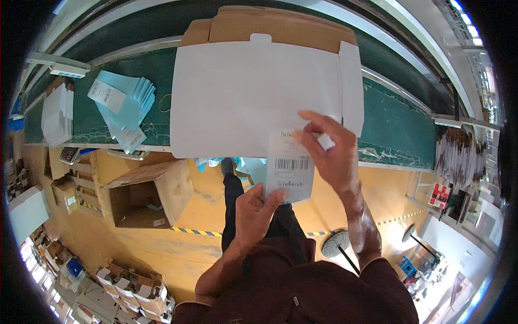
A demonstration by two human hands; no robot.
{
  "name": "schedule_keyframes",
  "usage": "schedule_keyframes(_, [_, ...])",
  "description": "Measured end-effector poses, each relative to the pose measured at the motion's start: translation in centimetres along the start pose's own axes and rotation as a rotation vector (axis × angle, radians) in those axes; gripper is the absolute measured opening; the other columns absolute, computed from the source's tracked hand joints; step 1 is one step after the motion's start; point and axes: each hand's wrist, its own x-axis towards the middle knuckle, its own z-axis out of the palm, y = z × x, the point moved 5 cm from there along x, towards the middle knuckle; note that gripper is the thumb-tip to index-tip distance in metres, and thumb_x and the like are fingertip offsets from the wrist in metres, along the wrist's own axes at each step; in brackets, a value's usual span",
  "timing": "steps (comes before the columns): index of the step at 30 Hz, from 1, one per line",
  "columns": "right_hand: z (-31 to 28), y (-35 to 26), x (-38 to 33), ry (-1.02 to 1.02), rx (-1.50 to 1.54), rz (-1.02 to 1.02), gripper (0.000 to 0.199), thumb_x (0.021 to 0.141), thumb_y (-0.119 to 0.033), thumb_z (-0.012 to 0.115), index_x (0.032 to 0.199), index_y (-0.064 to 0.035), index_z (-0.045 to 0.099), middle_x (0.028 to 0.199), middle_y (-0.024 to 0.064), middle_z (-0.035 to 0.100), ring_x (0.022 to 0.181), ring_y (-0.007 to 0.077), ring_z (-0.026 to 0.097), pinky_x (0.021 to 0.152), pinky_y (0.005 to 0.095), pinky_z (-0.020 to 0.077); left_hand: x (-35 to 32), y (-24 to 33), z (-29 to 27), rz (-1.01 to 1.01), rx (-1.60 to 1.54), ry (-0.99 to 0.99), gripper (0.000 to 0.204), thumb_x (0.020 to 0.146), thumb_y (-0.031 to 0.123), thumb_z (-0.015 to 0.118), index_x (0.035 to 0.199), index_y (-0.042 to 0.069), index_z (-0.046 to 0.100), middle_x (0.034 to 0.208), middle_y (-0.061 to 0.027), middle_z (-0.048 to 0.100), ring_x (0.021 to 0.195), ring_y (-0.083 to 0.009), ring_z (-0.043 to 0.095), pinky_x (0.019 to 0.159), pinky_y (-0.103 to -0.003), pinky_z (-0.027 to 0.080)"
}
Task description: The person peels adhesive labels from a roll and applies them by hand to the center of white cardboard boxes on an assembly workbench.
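We had a barcode label sheet [292, 171]
Left hand [252, 217] clamped its bottom; couldn't tell if our blurry right hand [335, 154] pinched anything.

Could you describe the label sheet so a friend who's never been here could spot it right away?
Find the big white cardboard piece on the green bench. At its near edge, the person's left hand grips the label sheet near its lower end. Unlike the plain cardboard behind, it is a narrow, pale strip with a black barcode.
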Motion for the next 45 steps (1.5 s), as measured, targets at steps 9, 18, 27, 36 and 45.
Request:
schedule_keyframes(9, [2.5, 3.1, 10.3, 0.145, -0.126, -0.106, 0.011, 0.081, -0.013, 0.079, 0.089, -0.0066, 0.074, 0.103, 0.0074, 0.067, 0.101, 0.0234, 0.059, 0.087, 0.0361, 0.0503, 6.4, 4.1, -2.0, -0.02, 0.049, 0.027, 0.028, 0.098, 0.017, 0.065, 0.112, -0.007, 0.066, 0.102, -0.0092, 0.072, 0.091, -0.011, 0.065, 0.088, -0.028, 0.05])
schedule_keyframes(18, [4.4, 4.5, 12.8, 0.175, -0.227, -0.112, 0.013, 0.076, -0.019, 0.082, 0.085, -0.0113, 0.076, 0.103, 0.0036, 0.065, 0.107, 0.0257, 0.052, 0.095, 0.0415, 0.0414, 8.2, 4.4, -1.6, -0.037, -0.048, 0.115, 0.029, 0.1, 0.021, 0.062, 0.112, -0.005, 0.068, 0.101, -0.0094, 0.072, 0.089, -0.0101, 0.064, 0.085, -0.028, 0.05])
schedule_keyframes(27, [4.8, 4.4, 13.3, 0.224, -0.242, -0.087, 0.014, 0.076, -0.021, 0.082, 0.084, -0.0117, 0.076, 0.099, 0.001, 0.065, 0.104, 0.0244, 0.052, 0.092, 0.0429, 0.0383, 8.3, 5.1, -1.8, -0.037, -0.071, 0.153, 0.027, 0.1, 0.019, 0.062, 0.112, -0.005, 0.068, 0.103, -0.0078, 0.072, 0.091, -0.0099, 0.063, 0.088, -0.027, 0.049])
schedule_keyframes(36, [5.3, 4.2, 13.5, 0.23, -0.227, -0.033, 0.013, 0.076, -0.022, 0.081, 0.083, -0.0124, 0.075, 0.097, 0.0013, 0.066, 0.103, 0.0245, 0.054, 0.091, 0.0427, 0.0373, 8.3, 5.2, -2.1, -0.042, -0.069, 0.161, 0.031, 0.1, 0.021, 0.063, 0.116, -0.005, 0.067, 0.103, -0.0079, 0.072, 0.09, -0.0095, 0.064, 0.087, -0.027, 0.049])
schedule_keyframes(45, [6.0, 4.1, 13.5, 0.276, -0.289, -0.107, 0.013, 0.078, -0.023, 0.08, 0.083, -0.0125, 0.074, 0.097, 0.0011, 0.064, 0.104, 0.0247, 0.053, 0.091, 0.043, 0.0364, 8.1, 4.9, -2.7, -0.103, -0.044, 0.208, 0.03, 0.1, 0.02, 0.062, 0.116, -0.004, 0.067, 0.103, -0.0079, 0.072, 0.09, -0.0091, 0.064, 0.085, -0.027, 0.05])
